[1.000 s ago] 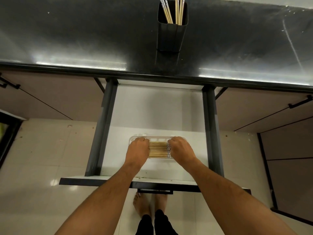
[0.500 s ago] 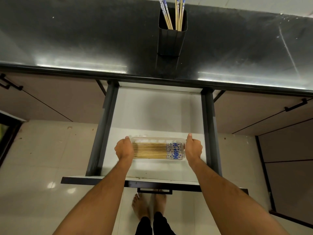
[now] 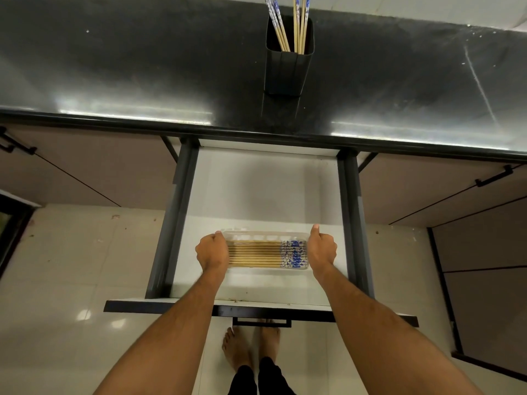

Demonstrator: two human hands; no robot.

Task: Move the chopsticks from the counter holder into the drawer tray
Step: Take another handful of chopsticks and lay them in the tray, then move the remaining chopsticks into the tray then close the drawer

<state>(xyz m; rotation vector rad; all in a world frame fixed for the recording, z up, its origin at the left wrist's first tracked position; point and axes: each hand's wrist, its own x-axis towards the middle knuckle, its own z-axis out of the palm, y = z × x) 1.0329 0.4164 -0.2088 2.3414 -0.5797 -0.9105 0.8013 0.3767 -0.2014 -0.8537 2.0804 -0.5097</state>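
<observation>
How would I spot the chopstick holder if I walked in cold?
Look along the dark counter above the open drawer. Near its back edge stands the holder, a tall dark square cup. It alone stands upright there, with blue-patterned chopsticks poking out.

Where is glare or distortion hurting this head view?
Head view: bright glare streaks along the counter front edge, smaller reflections on the floor; wide-angle bending bows the counter line and stretches the forearms; tray and chopsticks between left hand and right hand stay sharp, evenly lit.
</observation>
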